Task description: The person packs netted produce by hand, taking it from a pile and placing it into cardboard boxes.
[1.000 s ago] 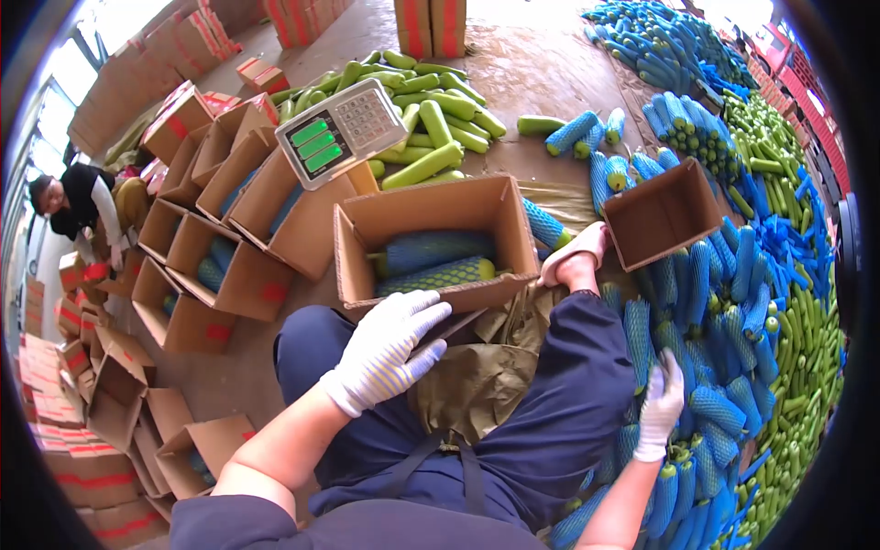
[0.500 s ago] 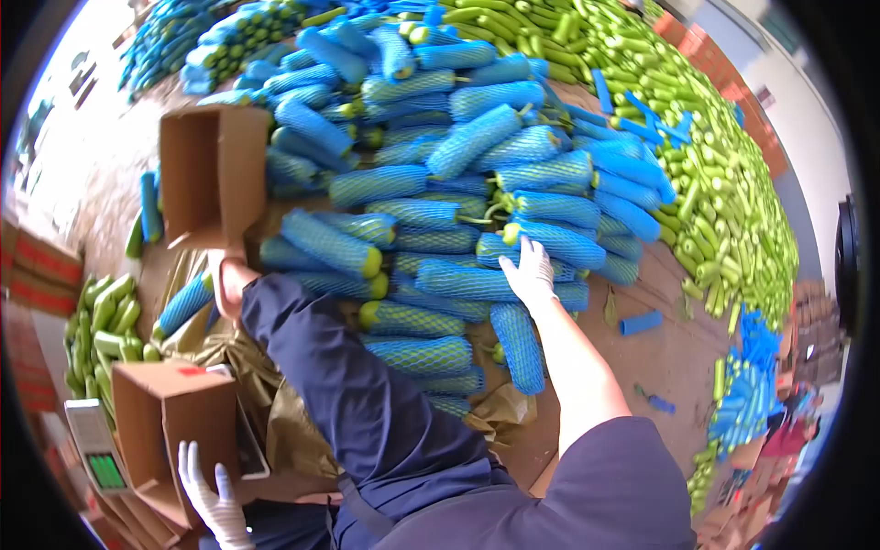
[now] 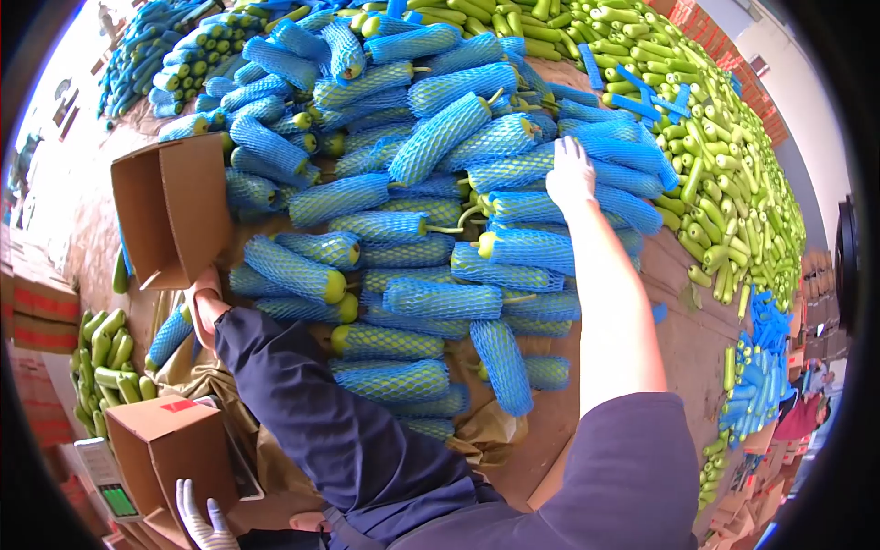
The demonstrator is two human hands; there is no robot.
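Note:
My right hand [image 3: 570,174], in a white glove, reaches over the pile with its fingers stretched forward. It rests among long green gourds in blue foam net sleeves, right at the end of one netted gourd [image 3: 513,170]. Another sleeved gourd [image 3: 612,151] lies just beyond its fingertips. My left hand [image 3: 203,521], also gloved, is low at the left with fingers spread and nothing in it. Next to it a cardboard box [image 3: 174,423] stands on a scale with a green display [image 3: 117,500].
An open cardboard box [image 3: 195,202] stands by my foot [image 3: 205,302] at the left. Bare green gourds [image 3: 733,183] form a large heap at the right, with a smaller pile [image 3: 103,357] at the left. Loose blue sleeves [image 3: 646,99] lie at the back.
My right hand has moved forward and to the right, away from a netted gourd nearer to me. The view has shifted slightly; my left hand stays beside the box, fingers spread.

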